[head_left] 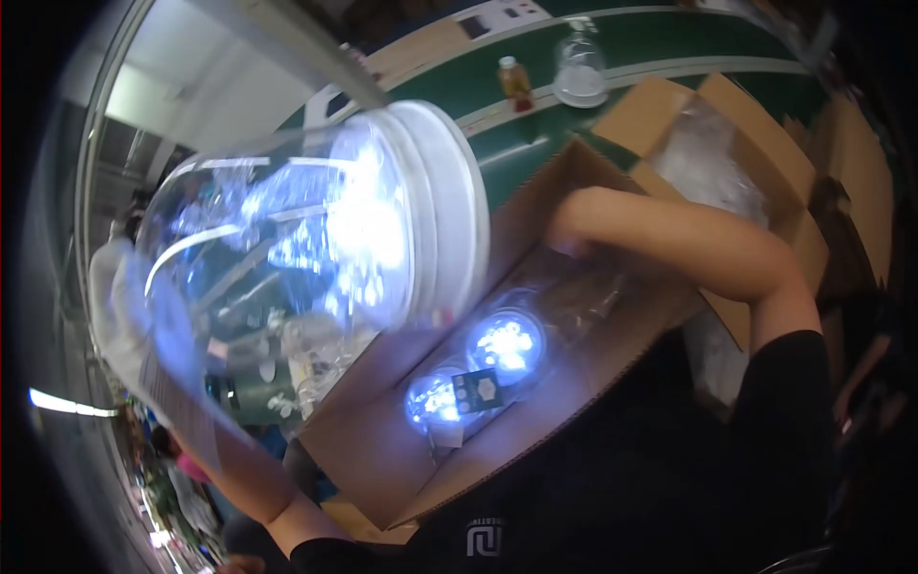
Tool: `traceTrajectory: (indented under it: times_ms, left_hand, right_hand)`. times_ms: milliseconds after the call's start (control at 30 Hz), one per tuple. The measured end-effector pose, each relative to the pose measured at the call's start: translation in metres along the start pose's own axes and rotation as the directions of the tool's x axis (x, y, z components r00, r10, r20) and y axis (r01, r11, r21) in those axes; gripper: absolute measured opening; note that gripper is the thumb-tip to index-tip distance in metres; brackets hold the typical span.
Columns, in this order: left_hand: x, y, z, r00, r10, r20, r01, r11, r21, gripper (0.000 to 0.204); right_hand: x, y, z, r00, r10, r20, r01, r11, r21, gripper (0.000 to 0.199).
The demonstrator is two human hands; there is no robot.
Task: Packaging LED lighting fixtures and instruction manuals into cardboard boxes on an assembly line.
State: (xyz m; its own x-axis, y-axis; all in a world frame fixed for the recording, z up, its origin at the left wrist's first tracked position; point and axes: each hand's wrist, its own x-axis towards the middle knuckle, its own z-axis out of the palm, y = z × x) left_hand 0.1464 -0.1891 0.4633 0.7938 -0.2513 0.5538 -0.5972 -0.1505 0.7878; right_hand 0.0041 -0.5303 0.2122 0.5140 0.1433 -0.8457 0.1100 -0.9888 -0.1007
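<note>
1. Our left hand [120, 306], wrapped in white, grips the clear dome [287, 239], raised close to the camera.
2. The dome has a white base and bright blue-white lights inside.
3. Our right hand [569, 234] reaches into the cardboard box [382, 459]; its grip is hidden.
4. Two lit round lamps [478, 368] lie in the box.

A dim workshop seen around a green work surface

A green table [669, 43] with pale stripes is seen at upper right; a bright strip light [67, 404] is seen at lower left.
</note>
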Motion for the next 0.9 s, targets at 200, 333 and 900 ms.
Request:
traceTrajectory:
  times_ms: [200, 333, 900]
  left_hand:
    - [-0.059, 0.024, 0.041, 0.957, -0.008, 0.290, -0.033, 0.990, 0.134, 0.017]
    - [-0.124, 0.020, 0.104, 0.924, -0.028, 0.381, -0.067, 0.970, 0.233, 0.007]
    - [-0.210, -0.072, 0.211, 0.587, 0.042, 0.808, -0.296, 0.941, 0.166, 0.020]
  right_hand:
    - [-0.005, 0.015, -0.007, 0.982, 0.063, -0.177, -0.057, 0.998, 0.039, 0.030]
    - [-0.003, 0.030, -0.006, 0.962, 0.063, -0.265, -0.060, 0.998, 0.022, 0.031]
    - [0.039, 0.015, 0.000, 0.989, 0.059, -0.139, -0.087, 0.976, -0.200, 0.035]
